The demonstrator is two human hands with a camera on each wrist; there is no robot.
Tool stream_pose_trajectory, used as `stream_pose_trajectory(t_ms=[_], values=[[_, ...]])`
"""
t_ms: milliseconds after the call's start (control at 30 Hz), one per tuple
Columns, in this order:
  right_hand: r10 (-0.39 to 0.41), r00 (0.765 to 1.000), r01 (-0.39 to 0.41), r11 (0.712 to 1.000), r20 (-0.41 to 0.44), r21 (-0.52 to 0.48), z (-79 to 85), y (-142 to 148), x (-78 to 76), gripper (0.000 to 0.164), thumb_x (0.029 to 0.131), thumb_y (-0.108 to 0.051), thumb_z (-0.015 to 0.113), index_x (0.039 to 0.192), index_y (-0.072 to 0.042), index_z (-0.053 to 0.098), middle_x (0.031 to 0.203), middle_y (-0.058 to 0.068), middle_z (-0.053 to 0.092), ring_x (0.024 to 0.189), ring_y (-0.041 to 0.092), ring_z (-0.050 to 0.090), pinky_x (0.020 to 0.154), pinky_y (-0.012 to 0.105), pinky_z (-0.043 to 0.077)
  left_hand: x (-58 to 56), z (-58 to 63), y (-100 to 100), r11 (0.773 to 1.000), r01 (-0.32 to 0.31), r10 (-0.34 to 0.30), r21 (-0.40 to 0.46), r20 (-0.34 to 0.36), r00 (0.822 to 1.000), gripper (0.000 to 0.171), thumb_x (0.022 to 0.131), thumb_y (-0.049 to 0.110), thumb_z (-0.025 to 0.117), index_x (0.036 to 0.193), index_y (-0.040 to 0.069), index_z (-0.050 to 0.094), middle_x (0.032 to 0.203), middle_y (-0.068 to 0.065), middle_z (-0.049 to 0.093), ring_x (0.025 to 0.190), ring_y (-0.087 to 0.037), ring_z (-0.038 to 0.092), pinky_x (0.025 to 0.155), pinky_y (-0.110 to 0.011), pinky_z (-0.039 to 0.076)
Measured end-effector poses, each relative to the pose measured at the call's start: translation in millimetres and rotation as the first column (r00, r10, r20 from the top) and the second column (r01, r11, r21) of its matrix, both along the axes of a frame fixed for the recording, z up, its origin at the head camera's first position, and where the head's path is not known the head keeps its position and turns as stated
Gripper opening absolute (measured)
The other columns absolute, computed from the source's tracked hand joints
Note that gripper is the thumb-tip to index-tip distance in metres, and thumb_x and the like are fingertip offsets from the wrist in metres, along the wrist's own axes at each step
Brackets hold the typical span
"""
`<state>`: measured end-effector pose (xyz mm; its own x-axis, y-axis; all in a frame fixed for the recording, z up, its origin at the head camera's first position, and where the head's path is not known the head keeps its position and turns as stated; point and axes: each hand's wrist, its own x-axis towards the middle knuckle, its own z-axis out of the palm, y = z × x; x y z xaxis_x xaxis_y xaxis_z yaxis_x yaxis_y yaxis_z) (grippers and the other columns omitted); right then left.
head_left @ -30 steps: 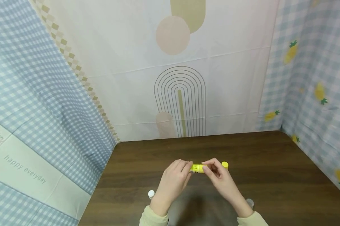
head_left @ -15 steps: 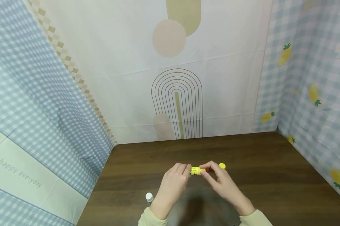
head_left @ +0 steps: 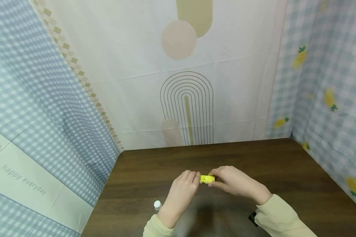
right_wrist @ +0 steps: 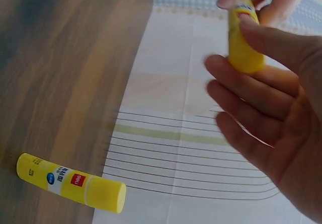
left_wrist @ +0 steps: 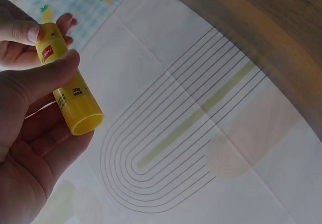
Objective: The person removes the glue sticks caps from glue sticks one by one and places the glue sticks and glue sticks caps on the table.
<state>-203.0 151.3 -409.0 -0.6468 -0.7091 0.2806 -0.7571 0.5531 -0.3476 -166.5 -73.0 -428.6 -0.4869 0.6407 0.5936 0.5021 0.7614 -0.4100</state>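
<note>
A yellow glue stick (head_left: pixel 206 179) is held sideways above the table between my two hands. My left hand (head_left: pixel 182 189) grips its body; in the left wrist view the thumb lies across it, fingers curled behind, and the round bottom end (left_wrist: pixel 88 125) faces out. At the other end my right hand (head_left: pixel 234 181) pinches the yellow cap (right_wrist: pixel 247 58) between thumb and index finger, its other fingers spread loosely. A second yellow glue stick (right_wrist: pixel 70 183) stands on the table in the right wrist view; the head view has it hidden behind my right hand.
A white-capped bottle (head_left: pixel 157 205) stands beside my left wrist on the dark wooden table (head_left: pixel 142 171). A small black object (head_left: pixel 253 219) shows at my right sleeve. Patterned cloths (head_left: pixel 130 98) hang behind the table and along both sides.
My right hand has turned, its forearm swinging out to the right, while staying at the glue stick's cap end. The second glue stick has become covered in the head view. My left hand keeps its grip.
</note>
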Motion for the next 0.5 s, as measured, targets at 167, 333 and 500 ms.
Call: stream_pose_trajectory(t_ms=[167, 333, 500], values=[[-0.064, 0.899, 0.047, 0.998, -0.433, -0.049, -12.5, -7, 4.0, 0.026, 0.080, -0.021, 0.087, 0.096, -0.009, 0.070, 0.090, -0.002, 0.070, 0.082, 0.015, 0.064, 0.073, 0.035, 0.053, -2.6, -0.4, -2, 0.998, 0.013, -0.015, 0.064, 0.019, 1.000, 0.030, 0.080, 0.015, 0.086, 0.107, 0.005, 0.075, 0.093, -0.001, 0.071, 0.084, -0.012, 0.064, 0.075, -0.021, 0.056], [-0.132, 0.909, 0.102, 0.990, -0.395, -0.097, -17.9, -11, 7.2, 0.033, 0.078, -0.024, 0.088, 0.103, -0.010, 0.070, 0.095, -0.003, 0.071, 0.084, 0.015, 0.066, 0.074, 0.036, 0.054, -4.1, -0.4, -4, 0.996, 0.035, -0.037, 0.083, 0.016, 0.999, 0.031, 0.080, 0.012, 0.085, 0.108, 0.004, 0.074, 0.094, -0.003, 0.070, 0.085, -0.014, 0.064, 0.077, -0.023, 0.056], [-0.131, 0.989, 0.127, 0.990, -0.062, -0.063, -10.0, -12, 9.1, 0.029, 0.092, -0.036, 0.075, 0.108, -0.012, 0.074, 0.095, -0.009, 0.071, 0.078, 0.005, 0.063, 0.069, 0.031, 0.054, -1.7, 0.6, -3, 0.999, 0.040, -0.040, 0.022, 0.011, 0.999, 0.028, 0.082, 0.005, 0.080, 0.110, 0.005, 0.074, 0.097, -0.003, 0.070, 0.090, -0.015, 0.064, 0.085, -0.024, 0.055]])
